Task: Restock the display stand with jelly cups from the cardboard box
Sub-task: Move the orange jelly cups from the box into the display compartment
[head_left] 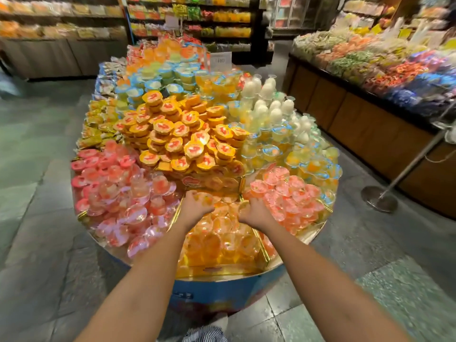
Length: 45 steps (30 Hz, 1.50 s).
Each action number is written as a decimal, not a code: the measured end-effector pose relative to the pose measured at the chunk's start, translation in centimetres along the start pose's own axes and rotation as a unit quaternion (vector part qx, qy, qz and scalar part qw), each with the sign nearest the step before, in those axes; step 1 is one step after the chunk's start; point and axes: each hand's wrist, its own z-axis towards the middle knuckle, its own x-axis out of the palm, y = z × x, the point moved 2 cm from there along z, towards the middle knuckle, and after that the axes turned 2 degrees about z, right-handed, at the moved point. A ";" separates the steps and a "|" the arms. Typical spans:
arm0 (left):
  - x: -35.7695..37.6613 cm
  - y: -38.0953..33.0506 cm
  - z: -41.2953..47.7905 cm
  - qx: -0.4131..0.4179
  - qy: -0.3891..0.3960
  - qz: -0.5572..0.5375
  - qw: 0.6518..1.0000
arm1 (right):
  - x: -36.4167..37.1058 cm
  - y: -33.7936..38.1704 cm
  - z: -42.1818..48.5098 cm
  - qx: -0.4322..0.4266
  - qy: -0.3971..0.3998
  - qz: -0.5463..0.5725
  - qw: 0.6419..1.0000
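Shop aisle, grey tiled floor (37,193), stocked shelves (61,28) behind | 1 round display stand (222,292), blue base, colour-sorted jelly cup heaps, too many to count | 1 gold-edged compartment (262,245) at near rim holds orange jelly cups (222,233) | 2 hands: left hand (196,207), right hand (255,212), fingers curled down among those cups; grip hidden, cannot tell

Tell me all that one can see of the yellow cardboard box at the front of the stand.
The open yellow cardboard box, gold-edged, lies flat on the near rim of the round blue display stand, between piles of pink cups. Clear orange jelly cups fill it. At its far end the left hand and the right hand grip cups.
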 end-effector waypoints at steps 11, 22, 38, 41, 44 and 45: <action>4.4 0.7 9.4 0.035 0.052 0.160 0.985 | 2.0 0.9 10.8 0.016 0.022 -0.003 1.000; 7.5 3.6 14.2 0.003 0.033 0.158 0.987 | 5.0 -0.6 15.6 0.038 0.008 0.075 0.996; 6.5 3.7 15.3 0.053 0.091 0.219 0.970 | 5.0 -1.3 15.9 0.044 0.025 0.127 0.991; 6.6 3.7 15.4 0.050 0.096 0.215 0.971 | 5.1 -1.3 16.1 0.049 0.029 0.123 0.991; 6.5 3.6 15.7 0.047 0.108 0.222 0.968 | 5.3 -1.1 16.0 0.058 0.022 0.122 0.991; 6.4 3.6 15.8 0.045 0.112 0.230 0.966 | 5.3 -0.9 16.0 0.060 0.020 0.115 0.991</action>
